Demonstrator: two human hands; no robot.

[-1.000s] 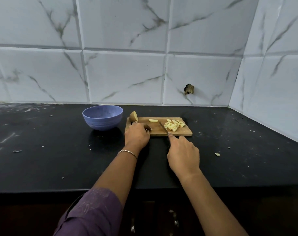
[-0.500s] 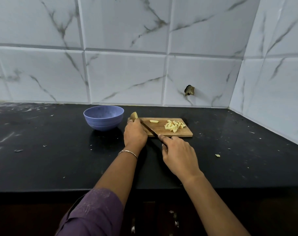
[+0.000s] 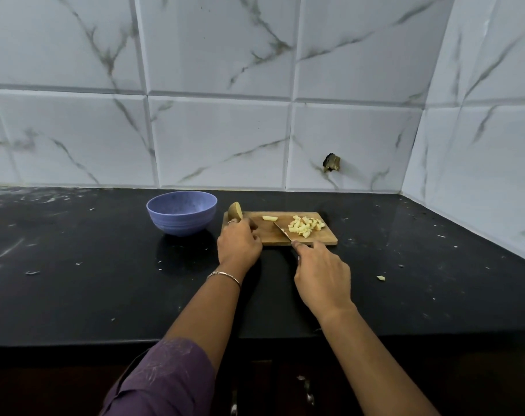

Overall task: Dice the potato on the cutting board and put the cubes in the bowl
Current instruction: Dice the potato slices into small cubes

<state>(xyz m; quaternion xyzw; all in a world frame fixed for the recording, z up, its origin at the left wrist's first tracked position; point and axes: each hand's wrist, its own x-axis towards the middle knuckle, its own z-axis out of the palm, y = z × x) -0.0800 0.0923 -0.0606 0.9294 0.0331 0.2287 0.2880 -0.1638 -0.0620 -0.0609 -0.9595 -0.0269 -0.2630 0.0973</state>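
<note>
Resting on the cutting board, a potato half is held by the left hand, a knife by the right hand.

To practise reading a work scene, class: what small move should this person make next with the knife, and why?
Probably swing the knife in the right hand left to the potato piece that the left hand holds, and slice it: it is a large undiced chunk, the cubes are few, and the bowl looks empty.
</note>
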